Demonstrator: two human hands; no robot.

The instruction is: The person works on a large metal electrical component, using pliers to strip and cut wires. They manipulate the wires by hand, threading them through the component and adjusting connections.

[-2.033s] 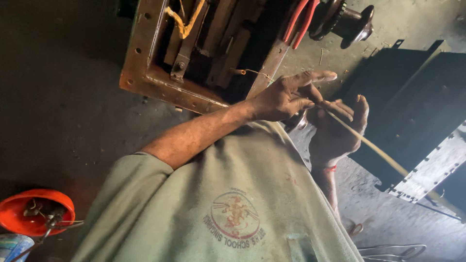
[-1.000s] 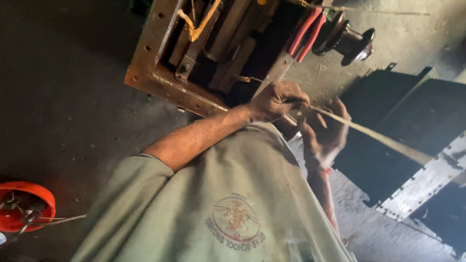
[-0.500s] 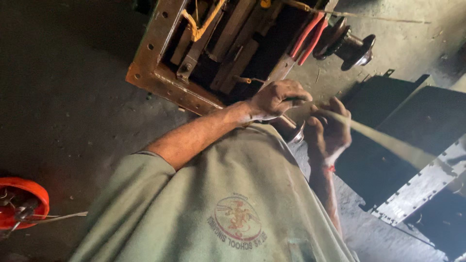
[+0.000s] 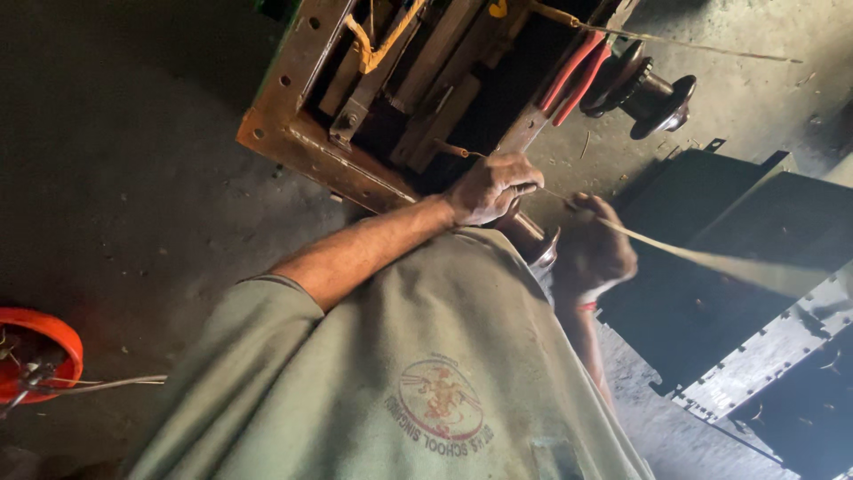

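My left hand [image 4: 489, 188] is closed, pinching a thin pale strip [image 4: 702, 260] at the lower edge of a rusty metal machine frame [image 4: 311, 147]. My right hand [image 4: 593, 253], with a red band at the wrist, grips the same strip a little to the right. From there the strip runs off blurred toward the right edge. A small metal disc part [image 4: 538, 247] sits just below and between the hands. My green shirt [image 4: 426, 373] fills the lower middle of the view.
Red handles [image 4: 576, 76] and a dark spool on a shaft [image 4: 657, 93] stick out of the frame's right side. Dark metal boxes [image 4: 737, 222] stand to the right. An orange bowl [image 4: 40, 351] with wires lies on the concrete floor at the left.
My left hand's fingers, spread open two seconds ago, have closed on the strip. My right hand has curled tighter and dropped slightly. The view has shifted a little.
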